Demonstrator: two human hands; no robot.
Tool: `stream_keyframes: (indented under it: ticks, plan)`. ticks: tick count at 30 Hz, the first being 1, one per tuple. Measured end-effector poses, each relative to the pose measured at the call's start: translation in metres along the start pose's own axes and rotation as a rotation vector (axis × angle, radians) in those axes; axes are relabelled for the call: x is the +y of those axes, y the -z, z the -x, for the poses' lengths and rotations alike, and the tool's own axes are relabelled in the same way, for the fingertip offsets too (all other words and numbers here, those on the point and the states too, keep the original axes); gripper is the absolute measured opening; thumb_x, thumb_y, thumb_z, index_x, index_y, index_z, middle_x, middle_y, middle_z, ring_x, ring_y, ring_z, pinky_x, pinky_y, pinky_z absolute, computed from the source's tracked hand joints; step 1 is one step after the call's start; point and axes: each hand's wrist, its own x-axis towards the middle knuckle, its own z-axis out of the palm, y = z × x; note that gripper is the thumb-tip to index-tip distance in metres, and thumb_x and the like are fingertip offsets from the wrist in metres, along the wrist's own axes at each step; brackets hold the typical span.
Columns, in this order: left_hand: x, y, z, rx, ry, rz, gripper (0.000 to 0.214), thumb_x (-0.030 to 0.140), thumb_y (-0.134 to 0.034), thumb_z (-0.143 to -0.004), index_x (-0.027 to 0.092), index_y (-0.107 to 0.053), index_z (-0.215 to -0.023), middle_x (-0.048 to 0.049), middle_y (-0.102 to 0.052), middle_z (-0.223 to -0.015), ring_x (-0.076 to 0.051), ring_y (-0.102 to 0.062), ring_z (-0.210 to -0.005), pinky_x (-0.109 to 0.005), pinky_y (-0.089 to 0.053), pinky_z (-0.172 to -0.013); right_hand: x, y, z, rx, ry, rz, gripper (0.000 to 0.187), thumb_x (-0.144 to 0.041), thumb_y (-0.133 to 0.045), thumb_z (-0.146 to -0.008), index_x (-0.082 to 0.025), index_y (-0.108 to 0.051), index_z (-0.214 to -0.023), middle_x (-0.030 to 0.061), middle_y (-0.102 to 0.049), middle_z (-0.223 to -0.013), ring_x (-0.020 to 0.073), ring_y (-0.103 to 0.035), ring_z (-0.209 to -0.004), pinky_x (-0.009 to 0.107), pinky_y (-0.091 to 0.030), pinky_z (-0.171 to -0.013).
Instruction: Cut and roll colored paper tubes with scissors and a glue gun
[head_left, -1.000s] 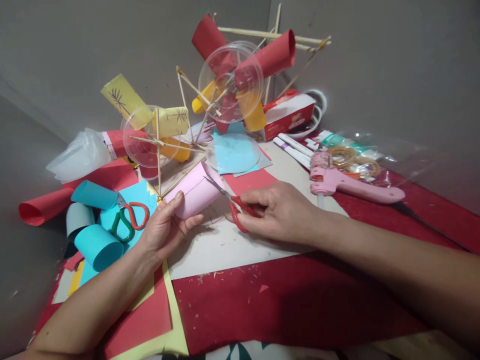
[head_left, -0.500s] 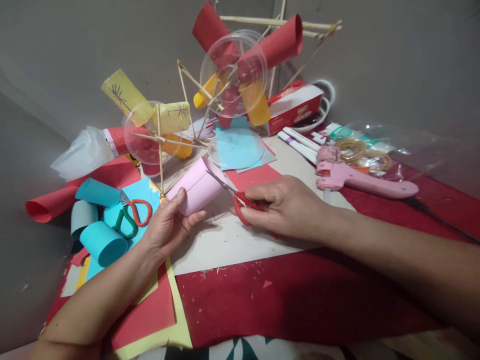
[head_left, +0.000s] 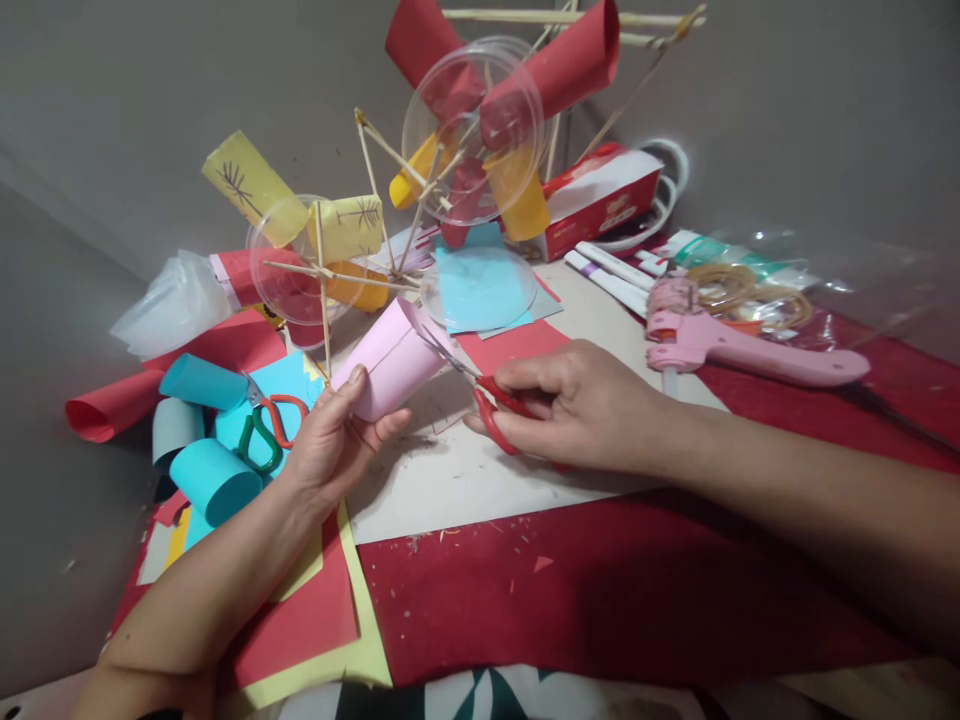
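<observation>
Between the thumb and fingers of my left hand [head_left: 341, 430] is a rolled tube of pink paper [head_left: 394, 365], tilted with its open end up and to the right. My right hand [head_left: 574, 400] grips red-handled scissors [head_left: 495, 410], fingers in the loops. Their blades are slightly parted at the rim of the tube's open end. Just left of my left hand, a second pair of scissors [head_left: 274, 420] with green and orange handles lies on blue paper. Blue paper tubes [head_left: 217, 480] rest beside it.
Behind my hands stand stick frames with clear plastic discs [head_left: 472, 130] bearing red and yellow paper tubes. A pink glue gun [head_left: 757, 345] lies right, its cord trailing off. A red box [head_left: 600, 205] sits at the back. Red and yellow sheets [head_left: 292, 620] lie near the front.
The scissor blades have shifted slightly at the tube's rim and their handles look wider apart. The whole view has shifted a little; my left hand still holds the pink tube.
</observation>
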Motion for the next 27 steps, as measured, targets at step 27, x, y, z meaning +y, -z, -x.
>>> stream_keyframes:
  ticks: [27]
  plan:
    - [-0.013, 0.008, -0.004, -0.118, -0.031, -0.055, 0.034, 0.032, -0.093, -0.075, 0.022, -0.077, -0.103, -0.0044, -0.081, -0.117, -0.02, -0.079, -0.1, -0.019, -0.069, -0.068, -0.003, 0.002, -0.002, 0.025, 0.068, 0.032, 0.04, -0.042, -0.054, -0.086, -0.019, -0.05, -0.053, -0.0045, -0.034, -0.048, 0.0076, -0.03, -0.047, 0.026, -0.025, -0.049]
